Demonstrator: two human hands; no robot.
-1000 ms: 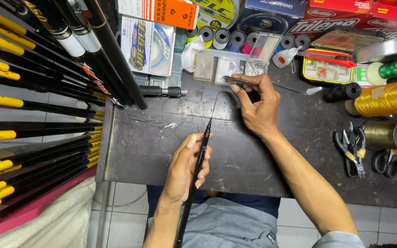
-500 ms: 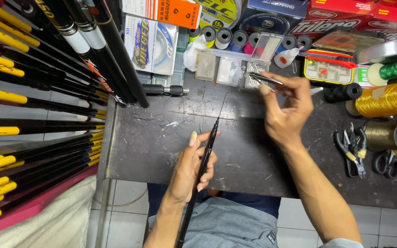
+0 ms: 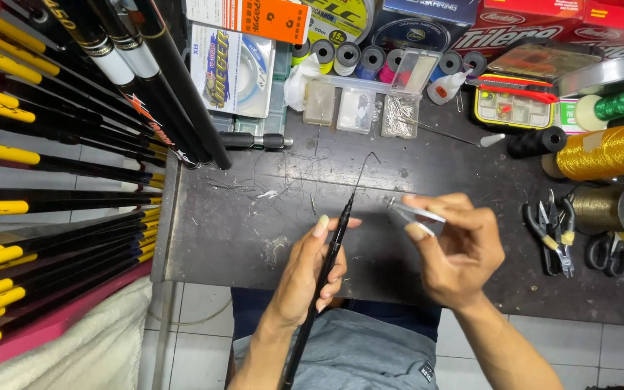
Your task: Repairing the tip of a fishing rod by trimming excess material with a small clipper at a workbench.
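Note:
My left hand (image 3: 310, 269) grips a thin black fishing rod section (image 3: 326, 271) that runs from my lap up over the dark workbench (image 3: 254, 231), its fine tip (image 3: 367, 162) curling near the clear boxes. To the right of the rod, my right hand (image 3: 456, 249) pinches a small clear plastic tube (image 3: 414, 213) between thumb and fingers. The tube points left toward the rod's upper part but stays apart from it.
Black and yellow rods (image 3: 52, 188) lean in a rack on the left. Clear parts boxes (image 3: 359, 108), thread spools (image 3: 348, 56) and line packages (image 3: 232, 68) line the back. Gold thread cones (image 3: 608, 152), pliers (image 3: 550, 231) and scissors (image 3: 607, 253) lie at the right.
My right hand has come back from the clear boxes at the rear, down and toward the rod, carrying the small tube. The left hand keeps its hold on the rod.

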